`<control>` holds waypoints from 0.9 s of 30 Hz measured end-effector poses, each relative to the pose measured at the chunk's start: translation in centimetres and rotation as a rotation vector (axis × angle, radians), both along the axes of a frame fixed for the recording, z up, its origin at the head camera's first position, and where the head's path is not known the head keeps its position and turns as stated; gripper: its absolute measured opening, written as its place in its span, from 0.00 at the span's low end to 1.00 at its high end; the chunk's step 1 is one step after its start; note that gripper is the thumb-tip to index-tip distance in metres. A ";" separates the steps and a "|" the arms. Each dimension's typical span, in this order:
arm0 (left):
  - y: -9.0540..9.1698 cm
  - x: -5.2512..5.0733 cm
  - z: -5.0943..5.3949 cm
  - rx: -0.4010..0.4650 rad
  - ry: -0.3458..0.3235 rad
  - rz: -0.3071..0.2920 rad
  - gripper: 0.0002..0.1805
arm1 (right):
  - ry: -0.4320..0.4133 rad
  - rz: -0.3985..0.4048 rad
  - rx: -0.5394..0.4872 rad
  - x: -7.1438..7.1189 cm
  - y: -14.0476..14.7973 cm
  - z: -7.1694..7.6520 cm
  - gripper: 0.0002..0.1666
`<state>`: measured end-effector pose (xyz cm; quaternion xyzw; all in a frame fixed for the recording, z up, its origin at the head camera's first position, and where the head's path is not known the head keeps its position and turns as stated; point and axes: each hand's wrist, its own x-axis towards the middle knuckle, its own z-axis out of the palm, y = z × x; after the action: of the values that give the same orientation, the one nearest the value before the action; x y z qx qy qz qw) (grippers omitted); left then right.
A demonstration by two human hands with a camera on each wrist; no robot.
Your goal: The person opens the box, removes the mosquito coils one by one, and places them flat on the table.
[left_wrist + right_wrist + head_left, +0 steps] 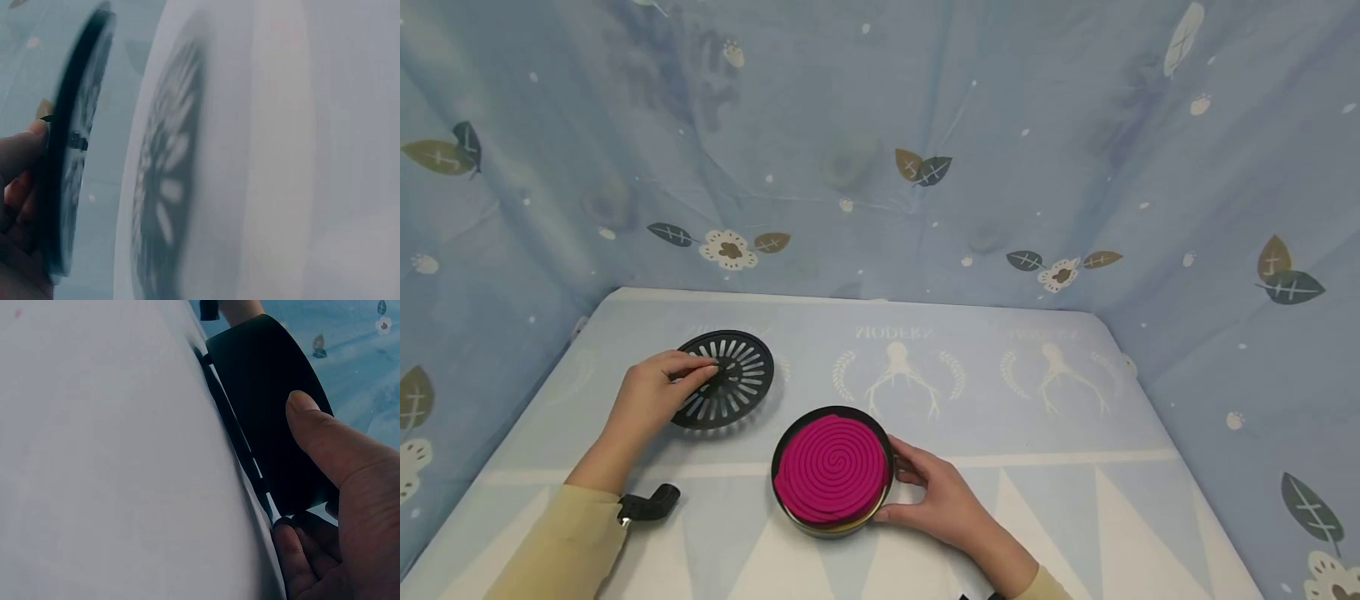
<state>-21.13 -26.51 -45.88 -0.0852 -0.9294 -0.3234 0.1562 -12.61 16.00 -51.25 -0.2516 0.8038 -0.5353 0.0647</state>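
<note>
Head view: left fingers point(696, 362) pinch a slotted disc point(732, 385), right fingers point(908, 452) grip a tin point(838, 411) of magenta coil point(831, 469).

In the head view, the left hand point(658, 387) covers part of the slotted black lid point(735, 379) — exactly what the fingertips pinch is hidden. The left wrist view shows this lid blurred. In the right wrist view, the tin's wall point(269, 412) hides the pink coil point(833, 469) — and the picture's edge cuts the right hand point(936, 496).
</note>
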 end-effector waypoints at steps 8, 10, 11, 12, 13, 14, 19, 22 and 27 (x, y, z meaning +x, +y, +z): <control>-1.7 -1.2 -0.4 -0.037 -0.079 0.034 0.15 | -0.019 -0.009 -0.007 0.5 -0.4 1.5 0.57; -2.0 -1.4 -0.5 -0.043 -0.095 0.042 0.16 | -0.015 -0.004 -0.014 0.8 -0.6 2.3 0.56; -2.2 -1.5 -0.6 -0.044 -0.104 0.044 0.17 | -0.016 -0.002 -0.015 0.9 -0.7 2.7 0.56; -2.3 -1.6 -0.7 -0.045 -0.113 0.047 0.17 | -0.010 0.000 -0.015 1.0 -0.7 3.1 0.56; -2.4 -1.7 -0.9 -0.046 -0.123 0.051 0.18 | -0.016 -0.002 -0.015 1.1 -0.7 3.4 0.55; -2.5 -1.8 -1.0 -0.047 -0.133 0.056 0.18 | -0.026 -0.005 -0.016 1.1 -0.8 3.5 0.55; -2.9 -2.2 -1.7 -0.050 -0.160 0.073 0.18 | -0.028 -0.013 -0.003 0.7 -0.4 1.6 0.57; -3.0 -2.2 -1.8 -0.050 -0.163 0.073 0.18 | -0.001 -0.012 0.010 0.2 -0.1 0.0 0.58; -3.2 -2.3 -1.8 -0.058 -0.171 0.078 0.19 | 0.008 -0.015 0.016 0.2 -0.2 0.0 0.58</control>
<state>-23.45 -29.70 -47.67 -0.0254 -0.9509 -0.2962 0.0864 -12.42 15.77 -51.25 -0.2474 0.8100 -0.5284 0.0594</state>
